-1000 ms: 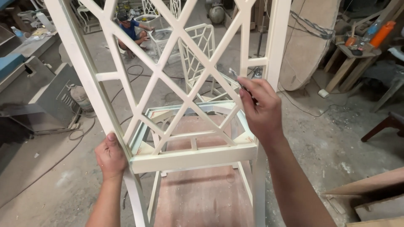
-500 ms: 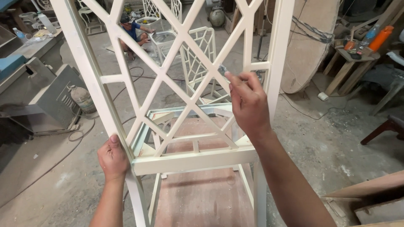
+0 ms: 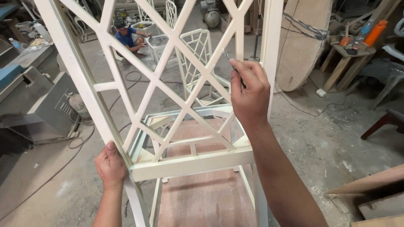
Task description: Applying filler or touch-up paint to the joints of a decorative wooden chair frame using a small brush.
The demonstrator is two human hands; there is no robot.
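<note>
Cream-painted wood makes up the lattice-backed chair frame that fills the middle of the view, standing upright on a reddish-brown board laid on the dusty concrete floor. We see our left hand wrapped around the chair's left rear post just below the seat rail, fingers curled shut on the wood and the thumb lying up along the post's edge. Our right hand is raised against the inner edge of the right post, its fingers pinched narrowly on a thin dark pointed tool whose tip stands above the knuckles, just beside a diagonal lattice bar. The diamond-shaped openings of the lattice are open through to the room behind; the right hand sits in front of one of them, with the post touching or almost touching its far side, we cannot tell which. The seat frame below is an open rim with no panel.

To the left, a grey metal machine housing stands near, with a black cable looping across the floor between it and the chair. To the right, the floor lies bare as far as a round wooden tabletop leaning on edge and a small wooden stool carrying an orange bottle. Pale wooden boards crowd the lower right corner. Behind the lattice, a second cream lattice chair stands well apart, and farther back a person in a blue shirt crouches at other white frames.
</note>
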